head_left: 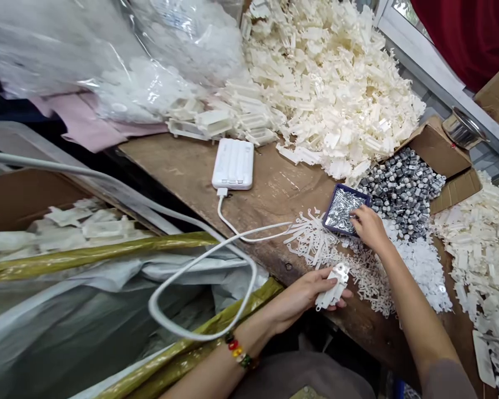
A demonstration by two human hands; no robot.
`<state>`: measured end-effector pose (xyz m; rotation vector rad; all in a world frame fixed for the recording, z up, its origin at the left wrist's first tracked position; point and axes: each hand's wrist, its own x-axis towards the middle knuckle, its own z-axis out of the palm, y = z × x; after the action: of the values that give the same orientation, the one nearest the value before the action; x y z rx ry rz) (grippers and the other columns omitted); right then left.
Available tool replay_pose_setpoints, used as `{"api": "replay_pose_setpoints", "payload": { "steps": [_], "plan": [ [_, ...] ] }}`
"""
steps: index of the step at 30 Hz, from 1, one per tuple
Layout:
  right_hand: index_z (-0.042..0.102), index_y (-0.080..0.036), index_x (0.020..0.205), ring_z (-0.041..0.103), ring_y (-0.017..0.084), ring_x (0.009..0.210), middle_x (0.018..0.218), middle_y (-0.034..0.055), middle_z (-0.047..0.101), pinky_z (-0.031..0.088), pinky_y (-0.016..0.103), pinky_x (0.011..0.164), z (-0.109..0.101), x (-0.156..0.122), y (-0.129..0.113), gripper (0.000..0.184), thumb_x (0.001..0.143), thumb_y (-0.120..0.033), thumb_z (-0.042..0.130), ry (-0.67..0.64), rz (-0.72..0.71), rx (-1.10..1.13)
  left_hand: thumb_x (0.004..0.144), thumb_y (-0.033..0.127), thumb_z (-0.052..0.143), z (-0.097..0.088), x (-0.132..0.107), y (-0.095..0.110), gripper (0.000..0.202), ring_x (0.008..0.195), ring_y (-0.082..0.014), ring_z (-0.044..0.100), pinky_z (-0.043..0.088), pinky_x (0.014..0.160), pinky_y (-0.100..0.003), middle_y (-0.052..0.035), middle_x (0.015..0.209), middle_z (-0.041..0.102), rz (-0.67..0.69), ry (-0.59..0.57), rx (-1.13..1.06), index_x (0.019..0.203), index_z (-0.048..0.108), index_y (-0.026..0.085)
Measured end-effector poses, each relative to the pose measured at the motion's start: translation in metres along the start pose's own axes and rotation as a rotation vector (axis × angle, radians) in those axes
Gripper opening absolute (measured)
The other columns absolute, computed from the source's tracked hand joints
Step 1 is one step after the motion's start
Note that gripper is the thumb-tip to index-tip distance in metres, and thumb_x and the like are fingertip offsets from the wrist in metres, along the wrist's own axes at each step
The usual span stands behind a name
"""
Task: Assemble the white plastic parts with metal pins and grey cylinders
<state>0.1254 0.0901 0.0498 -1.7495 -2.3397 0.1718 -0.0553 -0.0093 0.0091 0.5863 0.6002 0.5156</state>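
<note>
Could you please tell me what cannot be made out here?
In the head view:
Left hand: some fingers hidden behind the white part.
Right hand: anything pinched is hidden by its fingers.
Power bank: markings too small to read.
White cable: continuation cut off by the left edge.

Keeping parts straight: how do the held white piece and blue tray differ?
The white piece is in the left grip; the blue tray sits beside white parts on the bench. The white piece is narrow; the blue tray is wider, open and holds silvery pins. Both have a grip at them, the right grip at the tray.
</note>
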Motion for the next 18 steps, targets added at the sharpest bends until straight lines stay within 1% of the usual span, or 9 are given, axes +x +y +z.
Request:
{"api": "replay_pose_setpoints", "payload": {
  "steps": [2,3,5,7,9,11,13,16,18],
  "plan": [
    [0.064,-0.015,0.092,0.055,0.021,0.096,0.099,0.0111,0.061,0.042,0.031,0.082,0.004,0.020,0.002,0.018,0.083,-0.013,0.049,-0.085,-0.020,-0.149,0.075,0.033,0.065,0.005,0.006,-0.003,0.030,0.069,-0.0162,0.065,0.047,0.061,-0.024,-0.0128,0.091,0.070,0.022,0.016,0.039,0.094,0.056,0.011],
    [0.064,-0.015,0.089,0.055,0.021,0.094,0.098,0.0113,0.061,0.041,0.030,0.081,0.006,0.026,0.002,0.018,0.082,-0.012,0.048,-0.115,-0.031,-0.180,0.075,0.031,0.065,0.007,0.009,-0.004,0.030,0.067,-0.0155,0.065,0.047,0.060,-0.024,-0.0116,0.092,0.070,0.035,0.014,0.046,0.096,0.056,0.012],
    [0.064,-0.015,0.084,0.056,0.020,0.090,0.095,0.0105,0.062,0.041,0.029,0.078,0.007,0.033,0.003,0.017,0.081,-0.011,0.048,-0.126,-0.025,-0.139,0.074,0.026,0.065,0.010,0.014,-0.006,0.031,0.068,-0.0157,0.065,0.048,0.064,-0.026,-0.0092,0.094,0.069,0.053,-0.009,0.031,0.100,0.054,0.013],
    [0.064,-0.015,0.080,0.057,0.018,0.086,0.091,0.0083,0.064,0.040,0.027,0.076,0.008,0.034,0.007,0.015,0.080,-0.012,0.049,-0.106,0.004,-0.038,0.072,0.022,0.065,0.011,0.019,-0.009,0.033,0.074,-0.0174,0.065,0.049,0.071,-0.030,-0.0078,0.093,0.068,0.059,-0.032,0.002,0.102,0.053,0.014],
    [0.063,-0.016,0.076,0.058,0.016,0.081,0.086,0.0056,0.065,0.040,0.025,0.075,0.008,0.033,0.014,0.012,0.080,-0.014,0.052,-0.074,0.048,0.096,0.073,0.023,0.064,0.010,0.025,-0.013,0.032,0.076,-0.0176,0.064,0.049,0.073,-0.030,-0.0069,0.090,0.068,0.083,-0.031,0.008,0.101,0.054,0.014],
    [0.061,-0.016,0.074,0.058,0.014,0.075,0.079,0.0032,0.065,0.040,0.024,0.071,0.010,0.031,0.021,0.011,0.080,-0.017,0.052,-0.051,0.081,0.189,0.074,0.028,0.064,0.008,0.033,-0.020,0.031,0.073,-0.0164,0.062,0.047,0.069,-0.028,-0.0060,0.086,0.068,0.121,-0.008,0.054,0.099,0.056,0.013],
    [0.059,-0.016,0.073,0.058,0.013,0.065,0.071,0.0006,0.063,0.041,0.023,0.063,0.013,0.028,0.026,0.013,0.081,-0.021,0.050,-0.045,0.124,0.286,0.072,0.033,0.066,0.005,0.041,-0.026,0.032,0.070,-0.0153,0.060,0.045,0.066,-0.026,-0.0043,0.082,0.067,0.159,0.022,0.103,0.096,0.058,0.013],
    [0.052,-0.018,0.071,0.054,0.010,0.049,0.061,-0.0030,0.057,0.040,0.021,0.051,0.020,0.024,0.030,0.015,0.082,-0.027,0.047,-0.045,0.208,0.526,0.067,0.034,0.069,0.003,0.049,-0.033,0.031,0.063,-0.0132,0.055,0.042,0.060,-0.023,-0.0010,0.073,0.065,0.198,0.057,0.153,0.089,0.060,0.013],
    [0.048,-0.019,0.069,0.051,0.010,0.043,0.057,-0.0045,0.054,0.038,0.021,0.046,0.024,0.023,0.030,0.017,0.080,-0.031,0.049,-0.033,0.245,0.681,0.066,0.033,0.069,0.003,0.051,-0.034,0.028,0.057,-0.0112,0.052,0.039,0.056,-0.022,0.0009,0.068,0.062,0.205,0.072,0.173,0.084,0.060,0.013]
  ]
}}
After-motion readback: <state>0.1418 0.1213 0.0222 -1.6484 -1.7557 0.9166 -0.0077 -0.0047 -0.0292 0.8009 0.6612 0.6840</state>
